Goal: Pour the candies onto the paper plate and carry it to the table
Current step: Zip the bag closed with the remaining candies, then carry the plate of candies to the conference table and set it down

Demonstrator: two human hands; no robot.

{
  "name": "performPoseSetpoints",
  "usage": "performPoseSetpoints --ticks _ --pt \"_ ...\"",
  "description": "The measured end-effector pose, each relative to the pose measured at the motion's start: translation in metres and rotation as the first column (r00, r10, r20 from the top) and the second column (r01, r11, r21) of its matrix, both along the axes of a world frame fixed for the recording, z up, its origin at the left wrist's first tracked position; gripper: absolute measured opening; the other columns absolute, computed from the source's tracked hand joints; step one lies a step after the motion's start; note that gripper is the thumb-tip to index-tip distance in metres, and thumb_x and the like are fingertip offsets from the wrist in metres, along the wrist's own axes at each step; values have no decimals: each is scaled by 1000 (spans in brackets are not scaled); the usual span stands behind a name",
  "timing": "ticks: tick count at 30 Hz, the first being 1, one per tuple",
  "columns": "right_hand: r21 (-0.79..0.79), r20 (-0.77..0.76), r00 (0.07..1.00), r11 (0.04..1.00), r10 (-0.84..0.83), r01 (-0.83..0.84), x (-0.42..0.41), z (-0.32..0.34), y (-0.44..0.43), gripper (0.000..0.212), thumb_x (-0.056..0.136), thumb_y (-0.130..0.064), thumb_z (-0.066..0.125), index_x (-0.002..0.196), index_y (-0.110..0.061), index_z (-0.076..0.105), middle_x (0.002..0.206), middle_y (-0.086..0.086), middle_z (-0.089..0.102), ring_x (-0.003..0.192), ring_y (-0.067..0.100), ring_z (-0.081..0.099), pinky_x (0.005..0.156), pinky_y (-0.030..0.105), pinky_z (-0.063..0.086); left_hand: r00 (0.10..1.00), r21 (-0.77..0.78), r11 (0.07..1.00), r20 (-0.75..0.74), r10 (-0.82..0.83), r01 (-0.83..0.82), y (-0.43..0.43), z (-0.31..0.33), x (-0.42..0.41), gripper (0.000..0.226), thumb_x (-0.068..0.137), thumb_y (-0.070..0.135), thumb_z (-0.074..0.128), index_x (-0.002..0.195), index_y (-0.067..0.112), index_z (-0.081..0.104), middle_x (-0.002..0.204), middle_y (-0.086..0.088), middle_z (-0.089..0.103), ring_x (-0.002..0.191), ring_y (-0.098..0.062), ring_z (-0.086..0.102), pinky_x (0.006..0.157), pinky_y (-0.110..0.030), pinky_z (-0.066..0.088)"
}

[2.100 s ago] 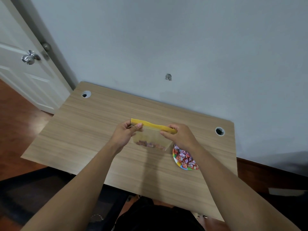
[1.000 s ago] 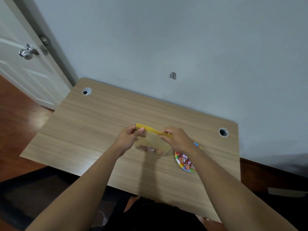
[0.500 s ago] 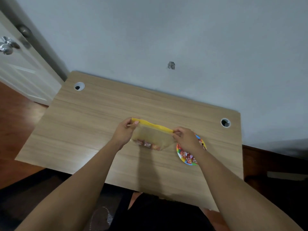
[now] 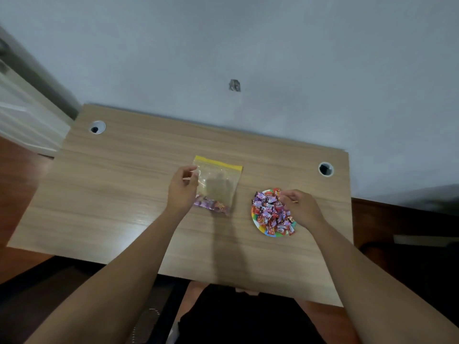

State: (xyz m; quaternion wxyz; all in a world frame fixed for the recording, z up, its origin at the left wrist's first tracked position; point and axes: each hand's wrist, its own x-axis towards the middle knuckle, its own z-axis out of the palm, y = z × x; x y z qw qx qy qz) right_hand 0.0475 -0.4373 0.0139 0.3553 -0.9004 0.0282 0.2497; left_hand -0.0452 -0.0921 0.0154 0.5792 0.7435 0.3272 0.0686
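A clear zip bag [image 4: 218, 184] with a yellow top strip lies flat on the wooden desk [image 4: 119, 194]. A few wrapped candies [image 4: 211, 204] sit in its near end. My left hand [image 4: 182, 192] is at the bag's left edge, fingers loosely apart and touching it. To the right lies a colourful paper plate [image 4: 258, 225] heaped with red and purple wrapped candies [image 4: 270, 214]. My right hand [image 4: 301, 208] covers the plate's right rim, its fingers curled over the candies. Whether it grips the rim is hidden.
The desk stands against a pale wall and has two round cable holes, one at the far left [image 4: 96, 127] and one at the far right [image 4: 325, 169]. A white door [image 4: 22, 120] is at the left. My lap is below the desk's near edge.
Both hands held the bag upright by its yellow top. Now it lies flat on the desk, my right hand has let go and moved right onto the plate.
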Motion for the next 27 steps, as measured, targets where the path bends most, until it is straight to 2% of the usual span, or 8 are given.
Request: performPoseSetpoints --ticks 3,8,13,17,20,23,25,27 --pt "-30 -18 999 998 -50 49 0 -10 -26 20 99 -26 72 114 -19 83 114 3 84 108 22 78 99 39 59 995 -52 994 -39 -97 95 -21 -7 3 23 106 20 61 125 14 71 108 -11 73 75 -13 71 76 -40 63" --pt "-70 -96 985 988 -141 135 -10 -29 -59 21 101 -25 69 114 -15 82 114 9 82 112 28 75 97 38 53 976 -167 972 -110 -186 166 -66 -18 16 26 106 16 63 129 9 71 120 -16 75 88 -21 72 88 -45 62" --pt "-134 -233 956 980 -177 149 -23 -48 -75 34 94 -30 63 105 -2 79 109 23 79 106 40 74 93 43 56 941 -219 948 -199 -275 231 -108 -49 29 34 106 10 63 139 0 64 125 -17 66 93 -21 63 69 -16 55" --pt "-76 -413 885 977 -215 202 -35 -112 -102 48 77 -51 64 94 -8 77 85 10 82 83 33 83 84 51 68 896 -256 925 -276 -348 281 -136 -66 42 44 107 2 59 150 -4 52 128 -10 58 74 2 64 60 -5 47" --pt "-15 -418 868 958 -268 288 -41 -100 -90 12 87 -33 79 82 -23 77 83 5 84 76 28 84 86 52 68 866 -259 907 -298 -401 331 -152 -71 49 49 108 9 58 156 5 47 145 -6 57 106 -13 62 77 -9 50" --pt "-7 -384 878 952 -285 306 -42 -95 -82 15 95 -24 79 86 -28 68 90 6 83 79 30 84 85 49 68 860 -202 908 -298 -415 368 -162 -77 51 53 106 4 62 155 -4 45 145 -14 55 124 -23 57 83 -7 56" --pt "8 -375 870 937 -320 349 -42 -104 -84 11 95 -22 80 100 -19 71 90 7 84 76 29 84 84 51 69 839 -204 881 -276 -469 426 -169 -76 53 43 102 13 67 143 1 61 137 -13 65 118 -17 69 96 -23 61" --pt "4 -365 868 931 -338 364 -41 -115 -86 19 94 -22 81 108 -12 72 83 7 83 73 28 84 82 54 69 834 -184 881 -286 -472 435 -176 -80 52 30 101 0 60 129 7 71 124 -16 74 99 6 74 90 -18 61"
